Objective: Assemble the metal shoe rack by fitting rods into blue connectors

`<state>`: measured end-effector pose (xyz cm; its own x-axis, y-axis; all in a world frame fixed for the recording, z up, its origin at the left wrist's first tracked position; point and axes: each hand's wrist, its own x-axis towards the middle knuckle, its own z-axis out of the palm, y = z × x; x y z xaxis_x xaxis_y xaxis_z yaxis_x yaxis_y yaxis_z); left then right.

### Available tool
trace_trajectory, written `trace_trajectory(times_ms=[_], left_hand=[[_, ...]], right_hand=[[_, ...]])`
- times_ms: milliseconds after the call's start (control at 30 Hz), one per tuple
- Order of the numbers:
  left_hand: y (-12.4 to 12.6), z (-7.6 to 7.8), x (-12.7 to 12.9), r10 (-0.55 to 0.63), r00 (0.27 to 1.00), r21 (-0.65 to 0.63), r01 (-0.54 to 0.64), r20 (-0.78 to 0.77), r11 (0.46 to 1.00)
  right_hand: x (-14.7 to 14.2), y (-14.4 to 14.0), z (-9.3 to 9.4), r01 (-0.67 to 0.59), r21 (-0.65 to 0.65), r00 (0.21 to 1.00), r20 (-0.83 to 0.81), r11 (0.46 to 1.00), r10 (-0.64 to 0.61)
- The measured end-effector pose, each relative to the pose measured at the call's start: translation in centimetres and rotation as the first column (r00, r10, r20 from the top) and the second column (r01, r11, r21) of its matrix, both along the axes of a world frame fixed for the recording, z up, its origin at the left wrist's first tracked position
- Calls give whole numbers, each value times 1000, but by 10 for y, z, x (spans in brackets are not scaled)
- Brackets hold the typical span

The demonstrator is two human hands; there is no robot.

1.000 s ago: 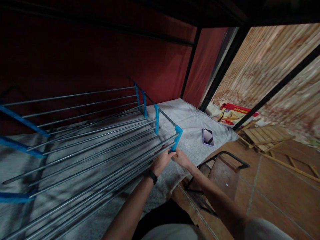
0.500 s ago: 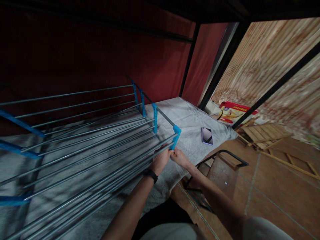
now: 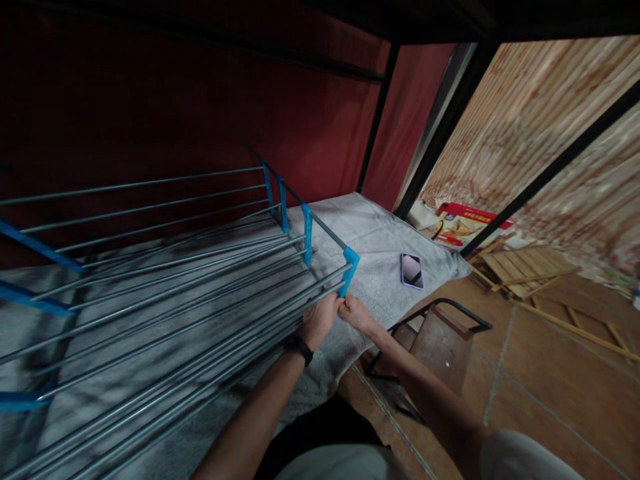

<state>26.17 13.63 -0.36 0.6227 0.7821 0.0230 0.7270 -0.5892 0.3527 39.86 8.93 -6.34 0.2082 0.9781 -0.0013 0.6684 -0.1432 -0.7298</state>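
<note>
On the grey blanket (image 3: 380,240) (under a dark frame), both hands (image 3: 340,313) pinch the rack's blue bracket (image 3: 349,270).

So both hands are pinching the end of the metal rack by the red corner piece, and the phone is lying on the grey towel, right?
Almost. The head view shows the corner piece is blue, not red. Both the left hand and right hand do grip the metal rack there, and the phone lies on the grey towel.
</note>
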Motion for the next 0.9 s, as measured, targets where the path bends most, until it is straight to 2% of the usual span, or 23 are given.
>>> trace_trajectory(times_ms=[233,367,567,733,900], left_hand=[[2,-4,0,17,996,-51,-13,84,999],[4,-8,-3,13,997,-66,-8,74,998],[2,-9,-8,-8,990,-19,11,144,1000],[0,-4,-7,19,991,-74,-9,134,997],[0,-6,-10,31,989,-126,-12,146,992]], right_hand=[[-2,-1,-2,7,44,1000,10,999,-8],[-3,-1,0,8,15,999,35,1000,-9],[-4,-2,1,-21,-43,996,81,999,24],[-4,-2,-1,-32,-26,996,78,999,34],[-6,-4,1,-50,-21,995,81,999,52]])
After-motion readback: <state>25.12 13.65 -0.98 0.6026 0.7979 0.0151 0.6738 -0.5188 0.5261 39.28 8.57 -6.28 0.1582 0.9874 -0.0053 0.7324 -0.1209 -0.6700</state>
